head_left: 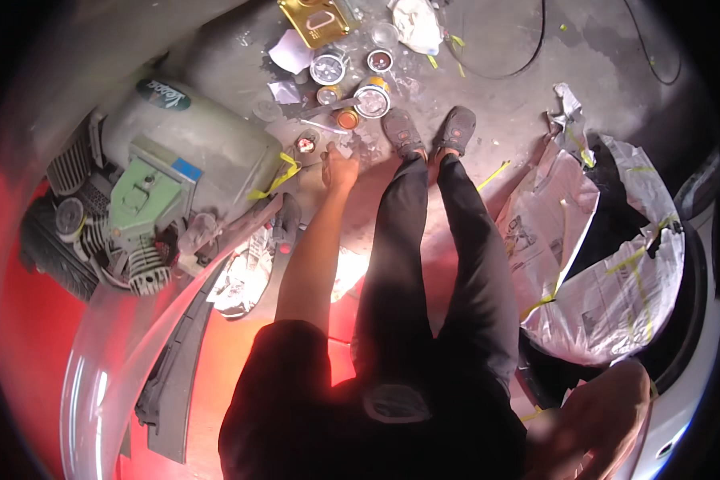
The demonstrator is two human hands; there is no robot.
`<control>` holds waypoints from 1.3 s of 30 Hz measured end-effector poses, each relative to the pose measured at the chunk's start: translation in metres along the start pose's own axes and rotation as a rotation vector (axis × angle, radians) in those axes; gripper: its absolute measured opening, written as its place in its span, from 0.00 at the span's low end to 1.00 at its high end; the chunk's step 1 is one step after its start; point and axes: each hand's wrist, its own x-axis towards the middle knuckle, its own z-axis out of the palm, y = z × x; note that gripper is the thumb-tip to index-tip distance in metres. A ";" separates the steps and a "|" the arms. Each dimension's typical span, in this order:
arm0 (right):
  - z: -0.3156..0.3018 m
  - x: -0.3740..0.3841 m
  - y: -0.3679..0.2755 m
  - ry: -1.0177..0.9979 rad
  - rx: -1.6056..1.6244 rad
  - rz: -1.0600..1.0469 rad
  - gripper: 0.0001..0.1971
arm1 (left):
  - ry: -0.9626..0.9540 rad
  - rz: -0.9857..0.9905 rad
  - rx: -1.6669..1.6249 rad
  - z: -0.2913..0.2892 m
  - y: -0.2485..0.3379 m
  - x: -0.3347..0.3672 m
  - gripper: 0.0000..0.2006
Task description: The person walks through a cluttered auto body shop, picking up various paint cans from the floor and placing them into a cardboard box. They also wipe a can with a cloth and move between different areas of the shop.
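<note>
My left hand (342,170) reaches down to the floor, its fingers curled; whatever may be in them I cannot make out. Just beyond it stand a small open jar with red and white in it (306,143) and an orange-brown tin (347,119). A flat spatula-like tool (335,106) lies across toward an open can of pale pinkish paste (372,102). Low on the right, my right hand (616,412) is a blurred shape beside the paper-masked wheel area (608,296), and its fingers cannot be made out.
More open cans (328,67), a gold rectangular tin (316,20) and paper sheets (291,53) stand or lie farther off. A grey-green air compressor (184,136) fills the left, near clear plastic sheeting (96,400). A dark hose (528,64) curves across the floor.
</note>
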 end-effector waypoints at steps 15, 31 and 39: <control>-0.084 -0.077 0.112 0.273 0.029 -0.025 0.15 | 0.174 -0.032 0.000 0.117 -0.040 0.108 0.36; 0.081 -0.030 -0.006 0.051 -0.215 -0.195 0.15 | -0.153 0.200 -0.817 -0.136 0.010 -0.112 0.14; 0.153 -0.041 -0.048 -0.057 -0.317 -0.220 0.20 | -0.505 -0.015 -1.391 -0.220 0.056 -0.179 0.20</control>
